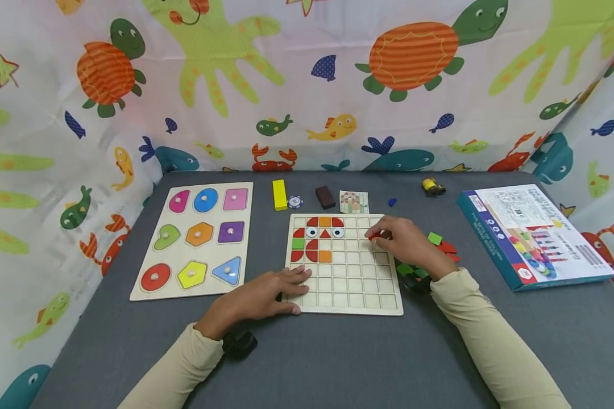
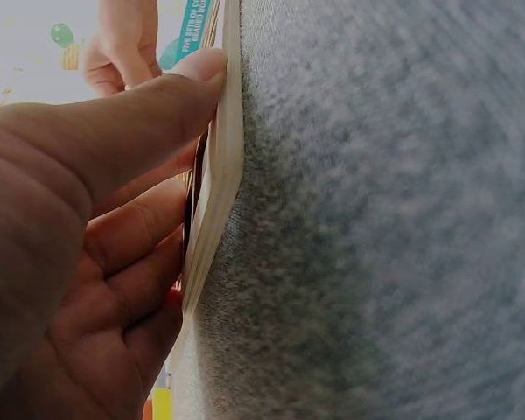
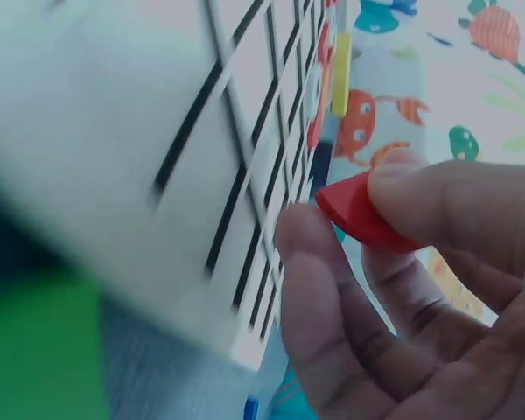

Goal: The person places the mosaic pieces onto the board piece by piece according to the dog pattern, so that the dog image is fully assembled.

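Observation:
A wooden grid board [image 1: 358, 304] lies on the grey cloth. Red, orange and green tiles and two eye tiles [image 1: 337, 232] fill part of its upper left. My left hand [image 1: 268, 292] rests on the board's lower left corner with fingers extended; in the left wrist view the thumb [image 2: 157, 105] lies along its edge. Over the board's upper right side, my right hand [image 1: 409, 244] pinches a red tile [image 3: 363, 210] with one rounded edge between thumb and fingers. Loose green tiles [image 1: 405, 269] and red tiles [image 1: 447, 248] lie beside that hand, partly hidden by it.
A shape puzzle board [image 1: 138, 288] with knobbed pieces lies at left. Behind the grid board are a yellow block [image 1: 279, 195], a poker chip [image 1: 294, 202], a dark brown block [image 1: 325, 197] and a pattern card [image 1: 354, 201]. A toy car [image 1: 432, 187] and a box [image 1: 537, 236] stand right.

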Tool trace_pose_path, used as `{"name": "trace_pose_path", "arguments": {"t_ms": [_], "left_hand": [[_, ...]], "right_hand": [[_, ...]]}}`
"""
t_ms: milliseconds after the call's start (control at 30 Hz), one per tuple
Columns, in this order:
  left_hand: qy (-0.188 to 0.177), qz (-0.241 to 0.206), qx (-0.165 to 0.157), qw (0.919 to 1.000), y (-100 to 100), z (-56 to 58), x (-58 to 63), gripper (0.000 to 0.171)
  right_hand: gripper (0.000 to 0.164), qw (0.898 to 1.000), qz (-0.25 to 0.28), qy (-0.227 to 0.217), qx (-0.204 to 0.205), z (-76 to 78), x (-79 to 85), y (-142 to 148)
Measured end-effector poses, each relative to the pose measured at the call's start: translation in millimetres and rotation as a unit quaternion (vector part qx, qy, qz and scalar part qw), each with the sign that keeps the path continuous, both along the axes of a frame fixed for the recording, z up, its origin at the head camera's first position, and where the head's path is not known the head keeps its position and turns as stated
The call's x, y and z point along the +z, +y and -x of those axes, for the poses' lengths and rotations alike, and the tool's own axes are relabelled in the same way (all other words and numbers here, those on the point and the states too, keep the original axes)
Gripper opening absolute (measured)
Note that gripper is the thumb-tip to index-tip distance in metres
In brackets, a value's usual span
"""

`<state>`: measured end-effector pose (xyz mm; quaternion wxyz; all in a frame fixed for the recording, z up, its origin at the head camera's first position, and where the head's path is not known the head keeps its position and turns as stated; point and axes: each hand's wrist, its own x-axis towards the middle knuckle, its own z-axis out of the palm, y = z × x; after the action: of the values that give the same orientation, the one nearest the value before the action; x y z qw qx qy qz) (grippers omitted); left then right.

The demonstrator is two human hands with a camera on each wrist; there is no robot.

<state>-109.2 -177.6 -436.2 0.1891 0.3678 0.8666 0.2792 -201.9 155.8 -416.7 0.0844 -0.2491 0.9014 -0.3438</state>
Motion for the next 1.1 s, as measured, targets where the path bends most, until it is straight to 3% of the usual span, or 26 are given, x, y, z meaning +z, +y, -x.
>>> {"name": "trace_pose_path", "arguments": {"t_ms": [200, 433, 567, 733, 1100], "left_hand": [[0.002, -0.003, -0.002, 1.0000, -2, -0.9, -1.1, 0.051], [0.002, 0.004, 0.001, 1.0000, 1, -0.7, -0.5, 0.052], [0.009, 0.005, -0.002, 0.9999, 4, 0.8, 0.4, 0.052], [0.007, 0.012, 0.003, 0.9999, 3, 0.0, 2.2, 0.051], [0.010, 0.017, 0.006, 0.9998, 0, -0.9, 4.0, 0.052]], "right_hand": [[0.023, 0.996, 0.071, -0.060, 0.011, 2.4, -2.0, -23], [0.024, 0.993, 0.096, -0.067, 0.008, 5.0, -5.8, -34], [0.026, 0.995, 0.083, -0.048, 0.004, 7.4, -2.7, -40], [0.028, 0.996, 0.058, -0.061, 0.004, 8.5, -0.8, -54], [0.018, 0.999, -0.004, -0.036, -0.013, 9.7, -9.4, -76]]}}
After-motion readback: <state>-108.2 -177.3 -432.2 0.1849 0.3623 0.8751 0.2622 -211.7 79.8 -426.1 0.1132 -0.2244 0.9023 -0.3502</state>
